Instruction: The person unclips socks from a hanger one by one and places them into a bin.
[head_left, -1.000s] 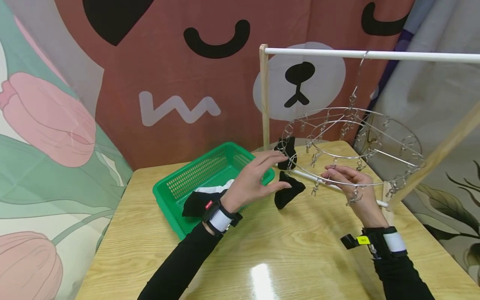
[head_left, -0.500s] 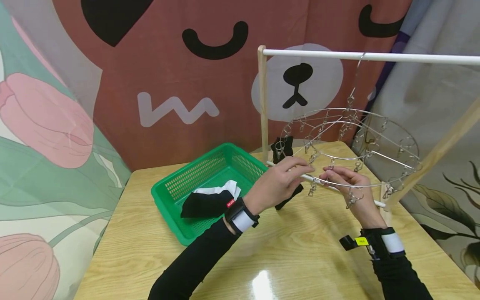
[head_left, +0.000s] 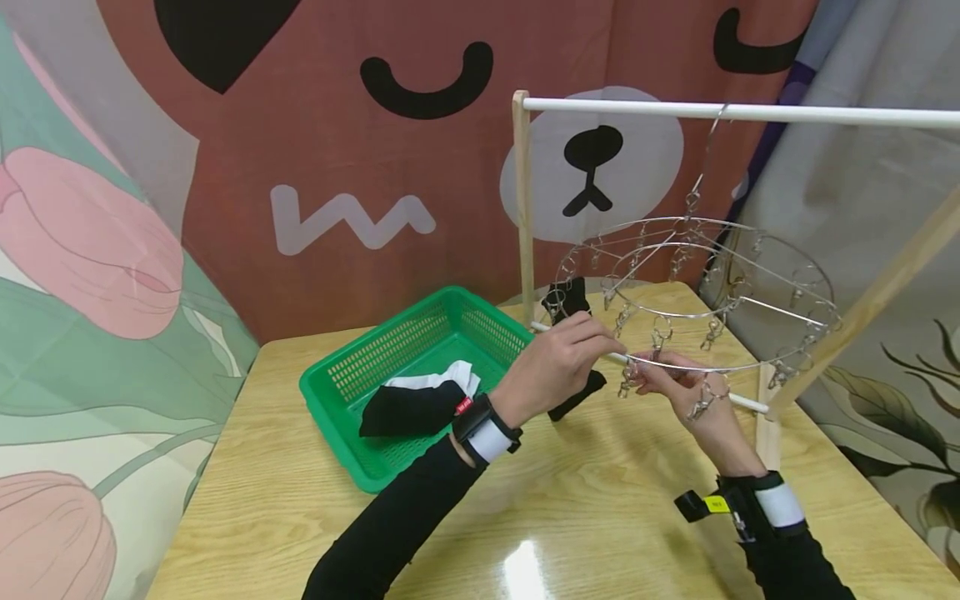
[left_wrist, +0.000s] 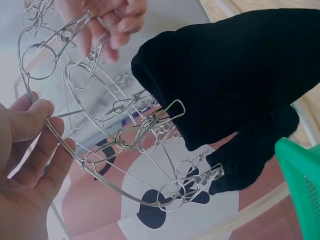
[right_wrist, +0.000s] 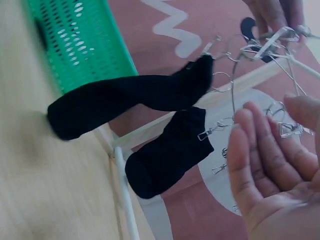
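Observation:
A round wire clip hanger [head_left: 783,311] hangs by its hook from a white rail. My left hand [head_left: 558,367] pinches its outer ring between thumb and fingers, as the left wrist view shows up close. Below the front of that ring is my right hand [head_left: 690,396]; in the right wrist view its palm is turned up, fingers loosely bent, holding nothing. Metal clips dangle around it. Two black socks hang from clips on the left side: a near sock [left_wrist: 235,75] and a farther sock [left_wrist: 255,150]. In the head view my left hand partly covers them.
A green basket [head_left: 386,356] on the wooden table holds a black cloth piece [head_left: 408,410] and a white cloth piece [head_left: 450,377]. The rack has wooden legs [head_left: 522,200], a white top rail [head_left: 615,105] and a lower white bar. Printed curtains stand behind.
My left hand has moved right from beside the basket and taken hold of the hanger's ring. The right hand has dropped slightly and shifted a little left, leaving the clip by its fingertips.

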